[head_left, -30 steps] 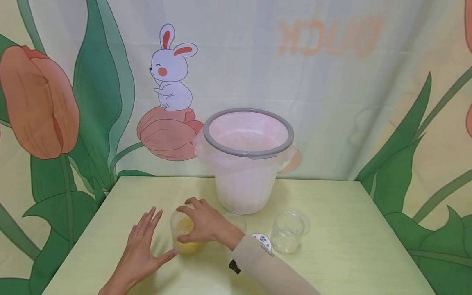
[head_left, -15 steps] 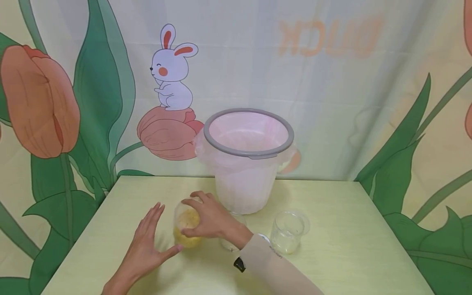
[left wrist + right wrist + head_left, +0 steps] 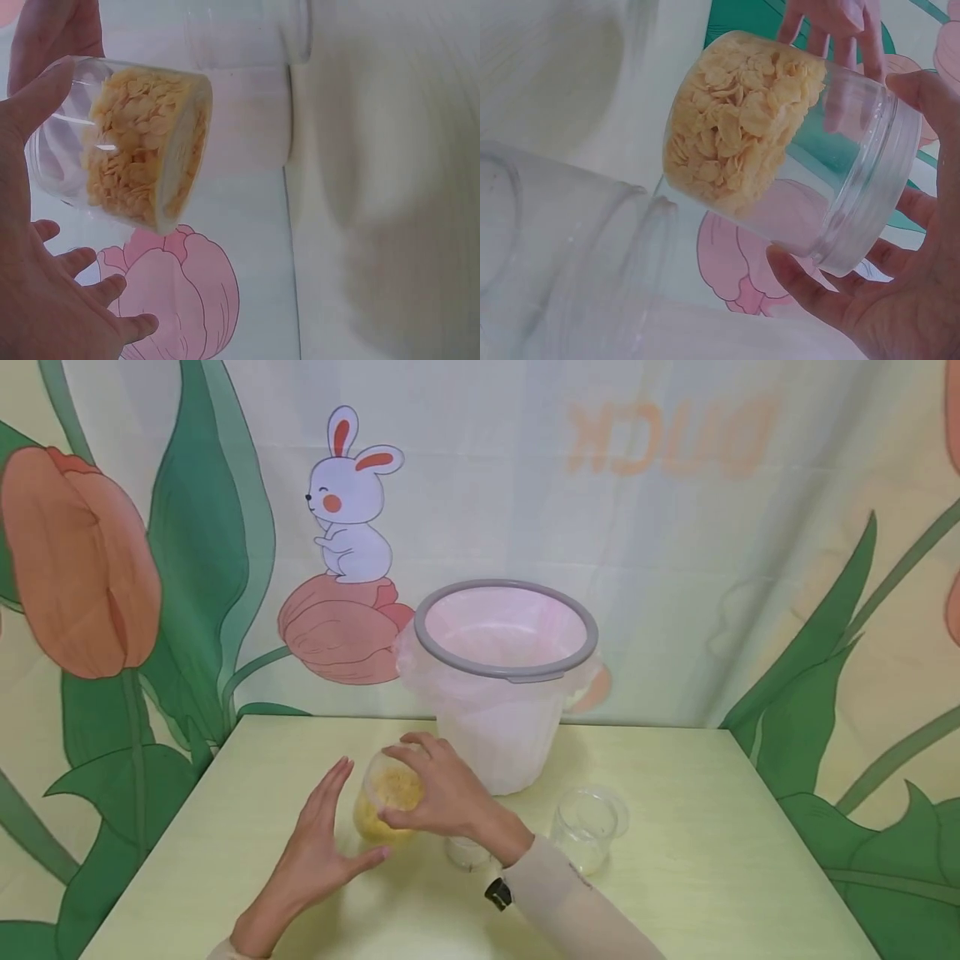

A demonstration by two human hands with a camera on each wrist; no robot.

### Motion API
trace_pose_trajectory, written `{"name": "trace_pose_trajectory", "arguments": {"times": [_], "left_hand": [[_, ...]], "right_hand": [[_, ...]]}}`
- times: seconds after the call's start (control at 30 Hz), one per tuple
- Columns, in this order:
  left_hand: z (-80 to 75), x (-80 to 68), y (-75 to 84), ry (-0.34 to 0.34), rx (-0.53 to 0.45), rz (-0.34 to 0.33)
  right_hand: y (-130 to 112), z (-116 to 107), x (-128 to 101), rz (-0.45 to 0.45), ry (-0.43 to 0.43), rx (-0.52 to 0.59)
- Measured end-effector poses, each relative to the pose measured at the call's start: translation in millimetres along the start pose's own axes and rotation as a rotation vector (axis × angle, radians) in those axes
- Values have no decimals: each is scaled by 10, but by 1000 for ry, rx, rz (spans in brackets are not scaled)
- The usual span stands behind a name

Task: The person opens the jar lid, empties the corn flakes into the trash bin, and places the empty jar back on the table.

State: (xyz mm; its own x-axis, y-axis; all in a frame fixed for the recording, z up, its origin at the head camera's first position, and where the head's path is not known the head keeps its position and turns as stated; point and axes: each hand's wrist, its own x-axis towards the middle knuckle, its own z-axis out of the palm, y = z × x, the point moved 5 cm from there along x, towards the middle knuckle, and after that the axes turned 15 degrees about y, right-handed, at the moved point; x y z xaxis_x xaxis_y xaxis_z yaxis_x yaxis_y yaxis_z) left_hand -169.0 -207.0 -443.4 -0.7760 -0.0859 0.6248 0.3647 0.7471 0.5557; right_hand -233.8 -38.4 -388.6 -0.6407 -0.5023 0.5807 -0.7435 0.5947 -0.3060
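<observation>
Pale green table (image 3: pixel 675 877), floral backdrop behind. Left hand (image 3: pixel 318 852) at 7 o'clock, fingers straight, released, just beside the jar. Right hand (image 3: pixel 442 793) grasps the clear plastic jar (image 3: pixel 386 802) of yellow flakes from above, near the rim, tilted. Probably light, stiff, slick; grip the rim. Empty cup (image 3: pixel 585 827) at 3 o'clock. Lined bin (image 3: pixel 506 685) at 12.

Bin (image 3: pixel 507 693): white, grey rim, pink liner, on the table (image 3: pixel 675 860) just beyond the fingers. Two empty clear jars right of the fingers: small one (image 3: pixel 467 853) close by, larger one (image 3: pixel 587 828) further right. Backdrop (image 3: pixel 675 527) behind: rabbit (image 3: pixel 351 502) on a tulip, green leaves.
</observation>
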Motion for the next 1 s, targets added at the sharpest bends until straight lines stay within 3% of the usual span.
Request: {"name": "trace_pose_trajectory", "arguments": {"times": [0.4, 0.63, 1.0], "left_hand": [[129, 141, 149, -17, -54, -40], [176, 213, 308, 22, -85, -19], [278, 214, 462, 10, -127, -14]], "right_hand": [[-31, -260, -11, -18, 115, 60], [-37, -374, -39, -12, 142, 89], [21, -484, -136, 17, 153, 126]]}}
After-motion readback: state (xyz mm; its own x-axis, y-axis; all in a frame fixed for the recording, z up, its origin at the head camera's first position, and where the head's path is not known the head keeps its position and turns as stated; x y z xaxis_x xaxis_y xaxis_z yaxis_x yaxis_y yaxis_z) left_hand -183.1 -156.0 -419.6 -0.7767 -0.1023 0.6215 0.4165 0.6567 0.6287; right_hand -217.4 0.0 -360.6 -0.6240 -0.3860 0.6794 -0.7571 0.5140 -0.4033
